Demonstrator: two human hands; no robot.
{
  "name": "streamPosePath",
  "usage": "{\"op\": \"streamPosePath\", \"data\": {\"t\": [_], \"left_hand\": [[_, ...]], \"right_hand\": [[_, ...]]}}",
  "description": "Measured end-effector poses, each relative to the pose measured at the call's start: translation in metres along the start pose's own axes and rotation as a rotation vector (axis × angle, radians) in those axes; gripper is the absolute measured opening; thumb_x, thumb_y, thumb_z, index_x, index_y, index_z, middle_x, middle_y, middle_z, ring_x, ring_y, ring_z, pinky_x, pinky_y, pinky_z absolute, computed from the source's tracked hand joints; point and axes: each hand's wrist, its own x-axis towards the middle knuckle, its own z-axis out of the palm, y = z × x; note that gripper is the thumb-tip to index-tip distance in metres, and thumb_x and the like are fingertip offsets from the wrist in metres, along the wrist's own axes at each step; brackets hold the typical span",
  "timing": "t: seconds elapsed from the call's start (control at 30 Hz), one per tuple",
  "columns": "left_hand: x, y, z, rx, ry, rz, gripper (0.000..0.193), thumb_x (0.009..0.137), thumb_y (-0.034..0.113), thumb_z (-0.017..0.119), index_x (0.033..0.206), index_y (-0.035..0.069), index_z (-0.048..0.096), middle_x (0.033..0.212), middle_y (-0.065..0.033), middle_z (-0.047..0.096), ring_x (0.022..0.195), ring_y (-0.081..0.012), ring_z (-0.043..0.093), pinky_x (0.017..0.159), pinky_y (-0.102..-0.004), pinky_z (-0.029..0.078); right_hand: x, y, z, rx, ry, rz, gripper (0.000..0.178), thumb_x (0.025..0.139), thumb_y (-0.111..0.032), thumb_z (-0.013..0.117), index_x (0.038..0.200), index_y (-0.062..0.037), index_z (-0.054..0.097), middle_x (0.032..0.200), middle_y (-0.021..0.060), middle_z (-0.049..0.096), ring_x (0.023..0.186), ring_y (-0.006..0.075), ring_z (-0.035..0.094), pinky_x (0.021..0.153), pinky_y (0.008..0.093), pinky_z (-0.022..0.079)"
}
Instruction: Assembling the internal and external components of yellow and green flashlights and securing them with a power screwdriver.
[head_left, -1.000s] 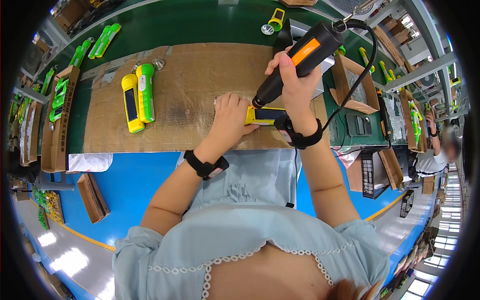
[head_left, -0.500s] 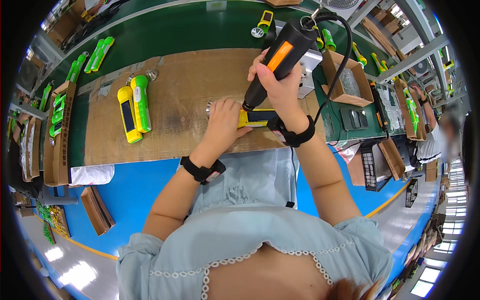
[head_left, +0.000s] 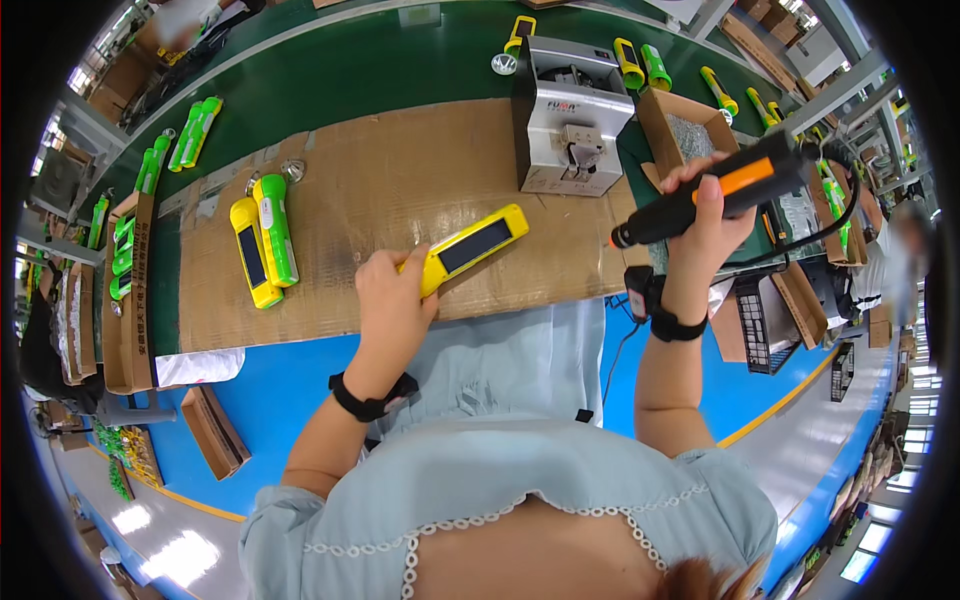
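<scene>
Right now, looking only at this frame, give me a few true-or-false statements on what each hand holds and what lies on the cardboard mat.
1. The left hand grips a yellow flashlight body with a dark panel. True.
2. The right hand is empty. False: it holds a black and orange electric screwdriver, lifted off the mat.
3. A yellow flashlight and a green flashlight lie side by side on the brown cardboard mat. True.
4. The grey metal box machine lies at the mat's left end. False: it stands at the right end.

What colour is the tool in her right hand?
The electric screwdriver in the right hand is black with an orange band, seen in the head view.
</scene>
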Motion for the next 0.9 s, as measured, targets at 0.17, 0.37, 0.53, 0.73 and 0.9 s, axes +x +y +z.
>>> {"op": "streamPosePath", "data": {"t": [0.17, 0.37, 0.53, 0.73, 0.9], "left_hand": [[0.040, -0.012, 0.004, 0.136, -0.045, -0.084, 0.058, 0.062, 0.025, 0.079, 0.113, 0.004, 0.060, 0.097, -0.0146, 0.052, 0.091, -0.0304, 0.051, 0.082, -0.0434, 0.038], [0.198, -0.038, 0.060, 0.390, 0.464, 0.010, 0.078, 0.072, 0.053, 0.067, 0.125, 0.000, 0.046, 0.111, -0.0205, 0.054, 0.104, -0.0343, 0.054, 0.088, -0.0488, 0.039], [0.149, -0.053, 0.020, 0.351, 0.121, -0.214, 0.057, 0.075, 0.042, 0.067, 0.113, 0.002, 0.051, 0.110, -0.0187, 0.054, 0.104, -0.0352, 0.053, 0.088, -0.0496, 0.039], [0.033, -0.120, -0.029, 0.776, 0.159, -0.598, 0.057, 0.070, 0.028, 0.074, 0.121, 0.017, 0.049, 0.100, -0.0168, 0.051, 0.091, -0.0340, 0.054, 0.072, -0.0439, 0.045], [0.011, -0.112, -0.047, 0.572, 0.010, -0.355, 0.052, 0.073, 0.022, 0.071, 0.121, 0.015, 0.051, 0.094, -0.0211, 0.054, 0.086, -0.0381, 0.057, 0.072, -0.0444, 0.048]], "right_hand": [[-0.022, 0.007, -0.022, -0.009, -0.007, -0.011, 0.041, 0.075, -0.013, 0.071, 0.104, 0.0014, 0.046, 0.074, 0.0124, 0.056, 0.064, 0.0185, 0.057, 0.059, 0.0293, 0.049], [-0.019, 0.013, 0.002, 0.057, 0.000, 0.049, 0.046, 0.072, -0.010, 0.074, 0.106, 0.0012, 0.045, 0.078, 0.0102, 0.059, 0.069, 0.0166, 0.059, 0.064, 0.0275, 0.050], [-0.014, 0.020, -0.002, 0.048, -0.011, 0.026, 0.045, 0.074, -0.009, 0.074, 0.107, 0.0013, 0.045, 0.079, 0.0111, 0.059, 0.069, 0.0172, 0.059, 0.065, 0.0281, 0.050], [0.016, 0.032, 0.013, 0.215, 0.097, -0.169, 0.038, 0.079, -0.009, 0.069, 0.107, 0.0011, 0.045, 0.080, 0.0117, 0.060, 0.066, 0.0188, 0.059, 0.063, 0.0300, 0.049], [0.045, 0.043, 0.028, 0.094, 0.086, -0.251, 0.028, 0.085, -0.009, 0.064, 0.103, 0.0014, 0.045, 0.079, 0.0131, 0.059, 0.066, 0.0220, 0.059, 0.064, 0.0356, 0.051]]}}
